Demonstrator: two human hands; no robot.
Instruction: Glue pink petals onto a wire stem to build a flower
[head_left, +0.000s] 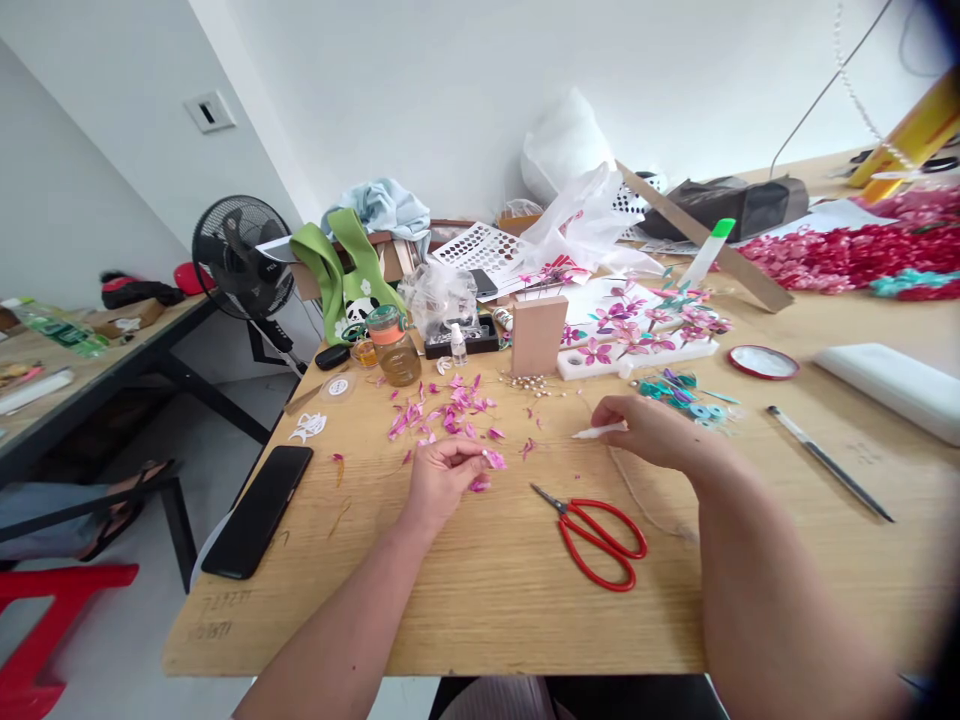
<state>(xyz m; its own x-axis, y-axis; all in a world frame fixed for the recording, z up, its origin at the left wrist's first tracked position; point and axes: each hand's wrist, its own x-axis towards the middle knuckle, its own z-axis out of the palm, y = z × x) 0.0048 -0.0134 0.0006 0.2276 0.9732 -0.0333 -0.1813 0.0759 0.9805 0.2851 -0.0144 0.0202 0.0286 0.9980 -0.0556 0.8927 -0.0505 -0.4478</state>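
Observation:
My left hand (pixel 442 475) rests on the wooden table (pixel 487 590) with its fingers pinched on a small pink petal (pixel 493 459). More pink petals (pixel 450 410) lie scattered just beyond it. My right hand (pixel 649 430) is closed around a thin white stick-like tool (pixel 598 432) whose tip points left. Red-handled scissors (pixel 600 535) lie shut on the table between my forearms. Beyond my right hand are teal rings and bits (pixel 686 395). A white foam board (pixel 637 350) holds finished pink flowers on pins.
A black phone (pixel 259 510) lies at the table's left edge. A jar (pixel 394 345), a small bottle (pixel 457 345) and a wooden block (pixel 538 335) stand behind the petals. A red lid (pixel 763 362), a long thin metal tool (pixel 829 462), a fan (pixel 236 258) and heaps of red flowers (pixel 847 255) are around.

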